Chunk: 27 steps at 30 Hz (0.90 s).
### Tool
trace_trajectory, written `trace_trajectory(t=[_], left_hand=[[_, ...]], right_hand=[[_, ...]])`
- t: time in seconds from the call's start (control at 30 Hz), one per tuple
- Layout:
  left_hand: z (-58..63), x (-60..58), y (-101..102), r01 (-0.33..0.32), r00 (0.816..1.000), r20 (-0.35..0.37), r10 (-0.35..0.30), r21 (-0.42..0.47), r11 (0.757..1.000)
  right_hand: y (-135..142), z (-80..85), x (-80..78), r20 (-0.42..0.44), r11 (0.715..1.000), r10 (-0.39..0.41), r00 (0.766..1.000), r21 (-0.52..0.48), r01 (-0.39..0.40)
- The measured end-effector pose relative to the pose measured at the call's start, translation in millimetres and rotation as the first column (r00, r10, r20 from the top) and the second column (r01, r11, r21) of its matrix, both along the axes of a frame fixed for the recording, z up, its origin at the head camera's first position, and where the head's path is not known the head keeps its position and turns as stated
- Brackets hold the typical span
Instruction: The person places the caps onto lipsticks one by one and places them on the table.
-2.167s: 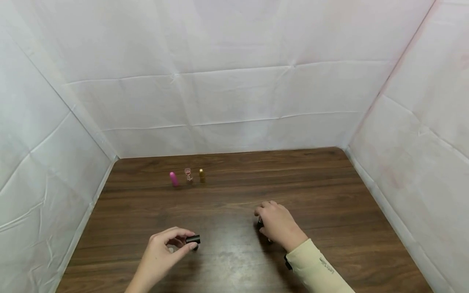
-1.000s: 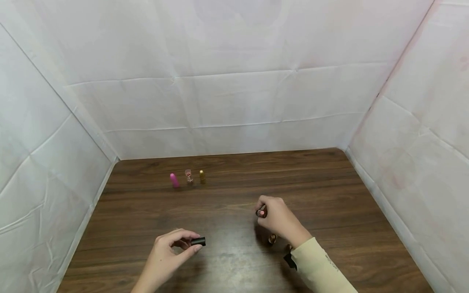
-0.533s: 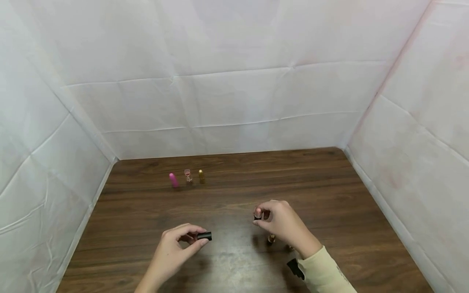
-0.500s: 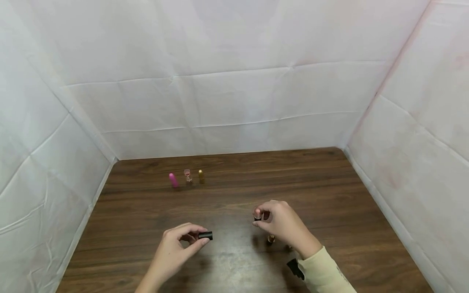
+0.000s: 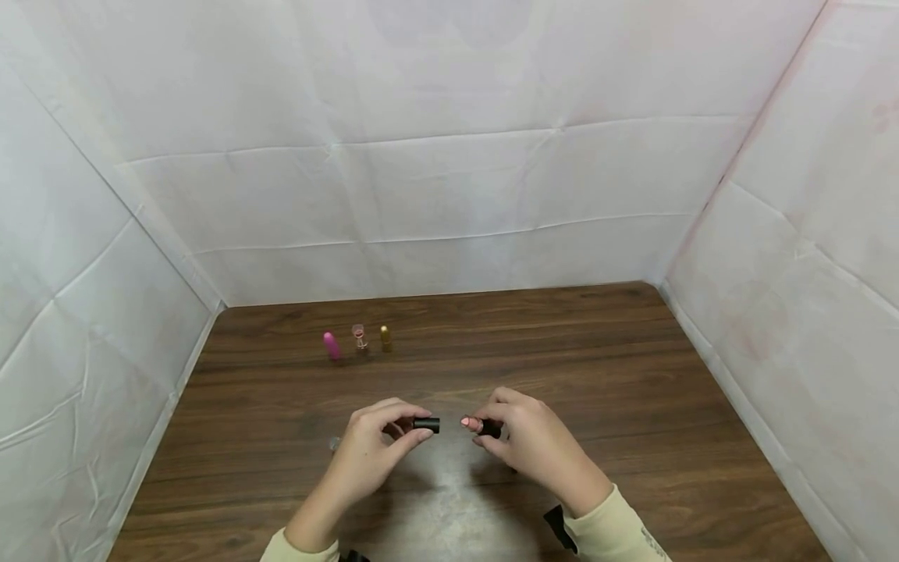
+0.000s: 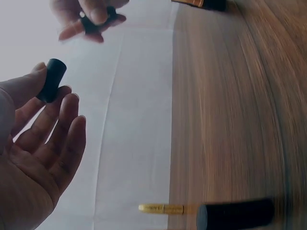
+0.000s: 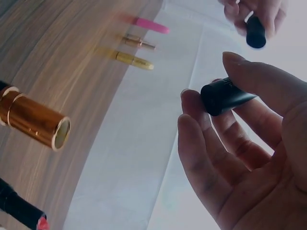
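In the head view, my left hand [image 5: 375, 445] pinches a black lipstick cap [image 5: 426, 425] between thumb and fingers, turned toward the right. Facing it across a small gap, a lipstick [image 5: 472, 424] with a bare peach-pink tip points left, and my right hand [image 5: 530, 441] grips it by its black base. The left wrist view shows the cap [image 6: 53, 80] held by thumb and fingertips, the other fingers loosely bent. In the right wrist view the lipstick's black base [image 7: 225, 97] sits between thumb and fingers, while its tip is hidden. Both hands are above the table.
Toward the back left stand a pink tube [image 5: 332, 346], a rose-gold clear-topped tube [image 5: 360, 336] and a gold tube [image 5: 385, 338]. A gold lipstick tube [image 7: 36, 120] and a red-tipped black lipstick [image 7: 21, 206] are near my right hand. A black cylinder [image 6: 235, 215] stands by my left.
Both hands have come together over the middle, the left moving right with the cap. My right hand has picked up the lipstick and tipped it from upright to pointing left.
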<state>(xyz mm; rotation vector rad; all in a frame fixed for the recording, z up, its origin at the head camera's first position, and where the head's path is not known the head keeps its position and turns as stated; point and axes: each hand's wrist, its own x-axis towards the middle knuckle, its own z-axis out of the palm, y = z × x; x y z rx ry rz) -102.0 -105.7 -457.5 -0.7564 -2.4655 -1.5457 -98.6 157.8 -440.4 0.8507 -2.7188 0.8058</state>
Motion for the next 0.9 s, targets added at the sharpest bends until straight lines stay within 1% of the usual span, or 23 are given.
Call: trace_trajectory(t=[0.2,0.43,0.73,0.9], left_hand=[[-0.9,0.6,9.5,-0.007,1.000,0.024,0.007,0.012,1.000],[-3.9,3.1,14.0,0.004,0.999,0.034,-0.005,0.018,1.000],[-7.1,4.0,17.0,0.001,1.000,0.010,-0.001,0.004,1.000],[-8.4,5.4,18.2,-0.020,1.000,0.021,0.020,0.000,1.000]], right_hand=[[-5.4,-0.8,1.5,-0.007,1.000,0.002,1.000,0.019,-0.002],[-8.6,-2.5,1.8,-0.013,0.999,0.011,1.000,0.041,-0.010],[-11.2,-3.7,3.4,-0.090,0.996,0.005,0.996,0.094,0.004],[-11.9,-4.2,4.3,-0.130,0.993,0.003,0.992,0.117,0.012]])
